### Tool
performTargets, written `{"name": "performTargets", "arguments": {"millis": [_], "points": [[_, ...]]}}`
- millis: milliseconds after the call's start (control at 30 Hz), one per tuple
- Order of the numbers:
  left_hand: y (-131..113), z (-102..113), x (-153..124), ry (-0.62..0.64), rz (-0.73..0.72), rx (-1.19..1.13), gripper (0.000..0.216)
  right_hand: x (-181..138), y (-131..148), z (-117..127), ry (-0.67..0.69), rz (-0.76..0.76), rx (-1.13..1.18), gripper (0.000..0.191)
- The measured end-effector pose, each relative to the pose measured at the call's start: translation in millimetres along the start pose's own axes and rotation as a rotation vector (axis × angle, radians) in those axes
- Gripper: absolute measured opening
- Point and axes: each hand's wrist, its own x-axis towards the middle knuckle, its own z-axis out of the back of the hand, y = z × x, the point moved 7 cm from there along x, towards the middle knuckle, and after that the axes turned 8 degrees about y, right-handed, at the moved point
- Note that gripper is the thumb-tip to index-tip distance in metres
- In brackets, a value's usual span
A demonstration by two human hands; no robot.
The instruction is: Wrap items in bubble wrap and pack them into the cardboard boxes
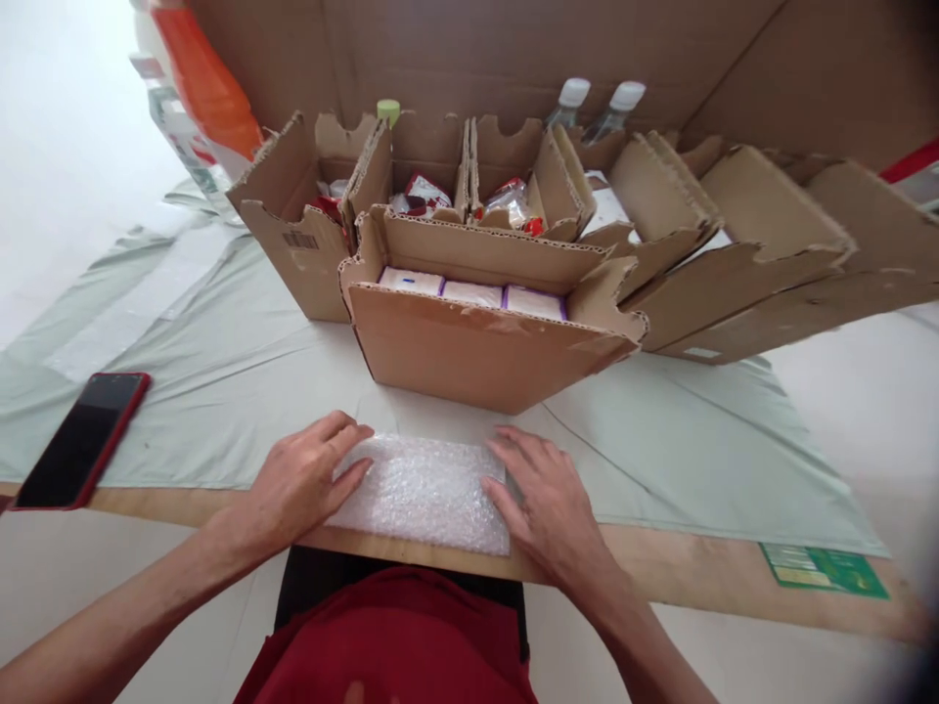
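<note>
A flat piece of clear bubble wrap point(432, 494) lies at the table's near edge, right in front of me. My left hand point(312, 474) rests at its left end, thumb and fingers apart, fingertips touching the wrap. At the right end, my right hand point(539, 489) touches the wrap with its fingers spread. Neither hand grips it. Just beyond stands a low cardboard box point(469, 347) holding a row of white packs with purple edges point(473, 293).
Behind are several open cardboard bins point(293, 249) with packets inside. Bottles with white caps point(573, 93) and an orange bottle point(201, 83) stand farther back. A red-cased phone point(80, 440) lies left on the green cloth point(220, 411). A green packet point(826, 569) sits at the right edge.
</note>
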Motion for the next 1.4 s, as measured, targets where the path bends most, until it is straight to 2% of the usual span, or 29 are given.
{"name": "performTargets", "arguments": {"millis": [67, 100, 167, 233, 333, 433, 500, 567, 600, 667, 733, 800, 833, 900, 967, 1033, 1100, 1167, 1200, 1233, 1267, 1300, 1333, 1400], "points": [[9, -4, 7, 0.094, 0.108, 0.044, 0.032, 9, -6, -9, 0.083, -0.023, -0.106, 0.028], [12, -7, 10, 0.151, 0.145, 0.042, 0.031, 12, -8, -13, 0.113, -0.026, -0.128, 0.023], [14, -11, 15, 0.224, 0.174, 0.002, 0.017, 15, -6, -15, 0.138, -0.022, -0.11, 0.012], [11, -11, 17, 0.22, 0.169, -0.026, 0.008, 14, -2, -10, 0.115, -0.032, -0.029, 0.012], [9, -9, 12, 0.172, 0.202, -0.122, 0.009, 9, -6, -1, 0.089, -0.143, 0.185, 0.013], [16, -14, 2, 0.154, 0.312, -0.373, 0.029, 1, -23, -2, 0.132, -0.337, 0.415, 0.022], [20, -18, -4, 0.12, 0.348, -0.528, 0.057, -8, -33, -4, 0.138, -0.424, 0.543, 0.046], [21, -22, -10, 0.087, 0.317, -0.646, 0.073, -18, -40, -4, 0.137, -0.45, 0.631, 0.063], [20, -24, -12, 0.08, 0.294, -0.684, 0.071, -24, -41, -5, 0.146, -0.44, 0.652, 0.065], [17, -28, -15, 0.085, 0.24, -0.691, 0.051, -31, -36, -8, 0.194, -0.379, 0.645, 0.057], [11, -32, -17, 0.091, 0.177, -0.629, 0.027, -34, -27, -12, 0.244, -0.295, 0.596, 0.039], [2, -33, -18, 0.092, 0.114, -0.554, 0.022, -31, -14, -11, 0.261, -0.195, 0.568, 0.021], [-3, -29, -19, 0.064, 0.067, -0.508, 0.023, -27, -7, -5, 0.242, -0.13, 0.565, 0.019], [-15, -4, -26, -0.099, -0.044, -0.369, 0.026, -21, 8, 24, 0.123, 0.035, 0.527, 0.025], [-34, 39, -38, -0.345, -0.198, -0.16, 0.028, -16, 21, 71, -0.076, 0.181, 0.364, 0.032], [-55, 89, -48, -0.582, -0.327, 0.051, 0.034, -11, 29, 125, -0.311, 0.257, 0.104, 0.045], [-69, 138, -43, -0.78, -0.38, 0.163, 0.029, 1, 33, 169, -0.521, 0.297, -0.133, 0.06], [-73, 174, -17, -0.838, -0.317, 0.18, 0.017, 20, 31, 198, -0.694, 0.327, -0.268, 0.061], [-71, 185, 2, -0.799, -0.263, 0.146, 0.018, 33, 25, 206, -0.733, 0.322, -0.274, 0.054], [-67, 192, 23, -0.746, -0.215, 0.079, 0.023, 50, 17, 209, -0.708, 0.295, -0.238, 0.044], [-62, 193, 44, -0.644, -0.173, -0.003, 0.029, 69, 5, 209, -0.625, 0.247, -0.162, 0.032], [-55, 191, 64, -0.522, -0.134, -0.094, 0.034, 88, -8, 205, -0.496, 0.192, -0.066, 0.021], [-50, 186, 81, -0.39, -0.098, -0.178, 0.037, 106, -20, 197, -0.329, 0.123, 0.033, 0.019], [-39, 174, 106, -0.13, -0.021, -0.294, 0.037, 130, -41, 179, -0.002, -0.003, 0.18, 0.024]]}}
